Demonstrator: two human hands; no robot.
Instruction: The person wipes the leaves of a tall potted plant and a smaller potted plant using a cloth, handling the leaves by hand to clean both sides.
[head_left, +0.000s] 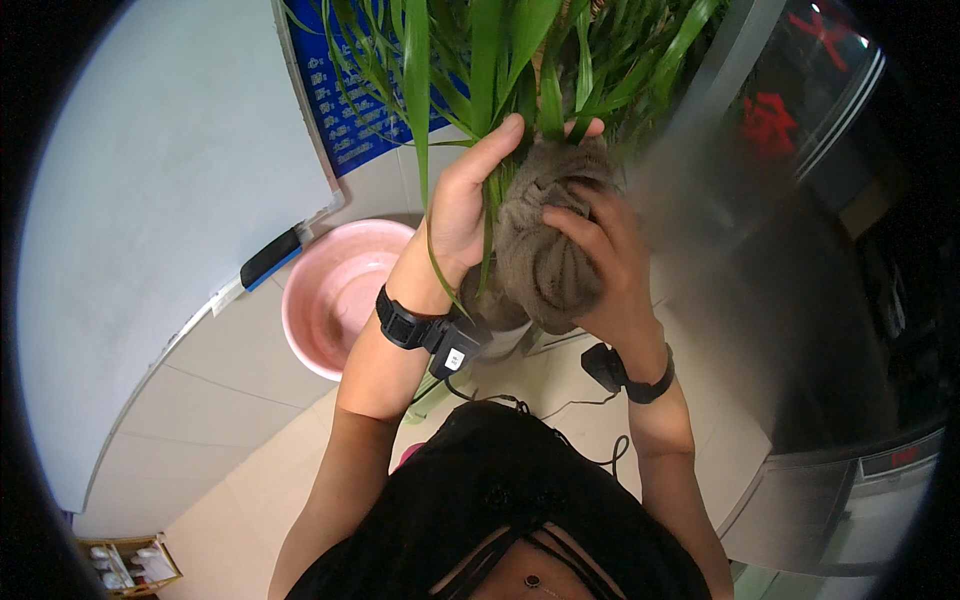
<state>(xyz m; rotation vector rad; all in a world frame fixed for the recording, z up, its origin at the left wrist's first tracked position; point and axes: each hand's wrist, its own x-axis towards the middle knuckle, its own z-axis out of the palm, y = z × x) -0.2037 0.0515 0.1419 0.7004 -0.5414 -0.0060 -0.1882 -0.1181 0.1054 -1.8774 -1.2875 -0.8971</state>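
A bunched grey-brown cloth is in my right hand, whose fingers curl over its upper right side. The cloth presses against long green plant leaves that rise toward the top of the view. My left hand holds leaves from the left and behind, with the thumb up and fingertips showing past a broad leaf. Most of its fingers are hidden by the leaf and cloth. Below the cloth, a greyish container is partly covered.
A pink plastic basin stands left of my left forearm. A whiteboard with a black-and-blue eraser on its ledge fills the left. Dark glass stands close on the right. A box of items sits lower left.
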